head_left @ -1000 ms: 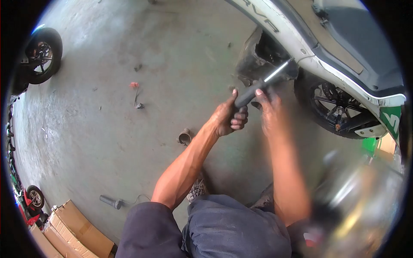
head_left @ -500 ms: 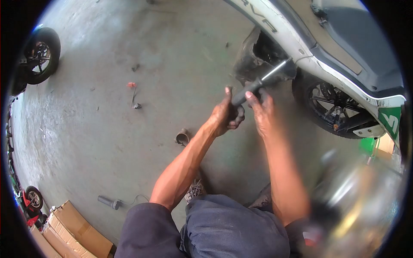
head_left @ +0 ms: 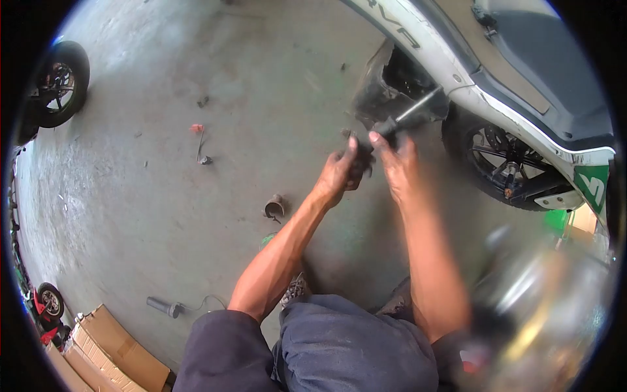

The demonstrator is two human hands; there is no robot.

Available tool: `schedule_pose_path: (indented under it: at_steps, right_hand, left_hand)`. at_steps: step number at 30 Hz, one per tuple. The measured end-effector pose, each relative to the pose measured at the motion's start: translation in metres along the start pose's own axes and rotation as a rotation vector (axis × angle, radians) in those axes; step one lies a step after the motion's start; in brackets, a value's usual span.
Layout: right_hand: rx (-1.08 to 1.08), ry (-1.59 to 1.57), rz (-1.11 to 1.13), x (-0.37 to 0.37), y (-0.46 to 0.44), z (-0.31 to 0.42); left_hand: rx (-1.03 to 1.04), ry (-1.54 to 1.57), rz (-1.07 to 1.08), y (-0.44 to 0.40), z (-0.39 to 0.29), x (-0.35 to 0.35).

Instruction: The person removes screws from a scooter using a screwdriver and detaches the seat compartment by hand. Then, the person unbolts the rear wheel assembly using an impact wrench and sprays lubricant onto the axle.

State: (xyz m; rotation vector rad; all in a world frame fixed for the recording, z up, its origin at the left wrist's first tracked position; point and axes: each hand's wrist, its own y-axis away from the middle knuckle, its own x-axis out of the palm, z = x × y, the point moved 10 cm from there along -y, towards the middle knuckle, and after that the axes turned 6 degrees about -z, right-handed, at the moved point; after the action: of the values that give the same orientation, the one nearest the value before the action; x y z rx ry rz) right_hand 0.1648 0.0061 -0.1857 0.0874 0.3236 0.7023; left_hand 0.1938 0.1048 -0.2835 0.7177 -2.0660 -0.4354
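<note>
A black cylinder with a shiny metal rod point(head_left: 418, 108) points up and right in front of me, its kind not clear. My left hand point(head_left: 339, 171) is closed around its lower end, the fingers dark and blurred. Higher up, my right hand point(head_left: 400, 166) grips the cylinder with the thumb along its near side. The rod's tip overlaps the lower edge of a white scooter point(head_left: 460, 83) in view; I cannot tell whether they touch. Behind the rod hangs a dark, dirty plastic panel point(head_left: 375, 88) with a hollow in it.
The scooter's wheel point(head_left: 506, 160) stands to the right. On the floor lie a rusty metal ring point(head_left: 275, 208), a red part with a wire point(head_left: 197, 129) and a grey cylinder with a cable point(head_left: 162, 306). Cardboard point(head_left: 124, 349) leans at lower left; another wheel point(head_left: 64, 85) is at upper left.
My left hand has shifted slightly up and right along the black cylinder, its fingers now blurred. My right hand stays almost in place. A green patch now shows beside my left forearm.
</note>
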Motion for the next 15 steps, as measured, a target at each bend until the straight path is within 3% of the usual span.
schedule_pose_path:
  at_steps: [2,4,6,9,10,12,14,15]
  right_hand:
    - [-0.043,-0.195,-0.023,-0.001,0.002,-0.004]
    - [0.03,-0.352,-0.034,0.0,0.008,0.0]
    - [0.041,-0.175,-0.047,-0.003,0.004,-0.004]
    - [-0.017,0.203,-0.145,-0.012,-0.003,-0.008]
    - [-0.047,0.349,-0.184,-0.014,-0.003,-0.006]
    - [0.035,0.3,-0.127,-0.013,-0.006,-0.02]
    - [0.018,0.318,-0.154,-0.016,-0.009,-0.03]
    - [0.053,0.163,-0.086,-0.01,-0.005,-0.027]
  left_hand:
    - [-0.279,0.146,0.025,0.001,0.018,0.002]
    - [-0.319,0.264,0.108,-0.001,0.021,0.008]
    - [-0.361,0.383,0.202,-0.002,0.022,0.02]
    - [0.05,0.232,0.06,0.001,0.004,0.015]
    - [0.102,0.121,0.029,0.004,0.003,0.014]
    - [0.211,-0.102,-0.04,0.009,-0.005,0.011]
    - [0.186,-0.028,-0.033,0.009,-0.006,0.011]
    - [0.129,0.055,0.0,0.006,-0.008,0.011]
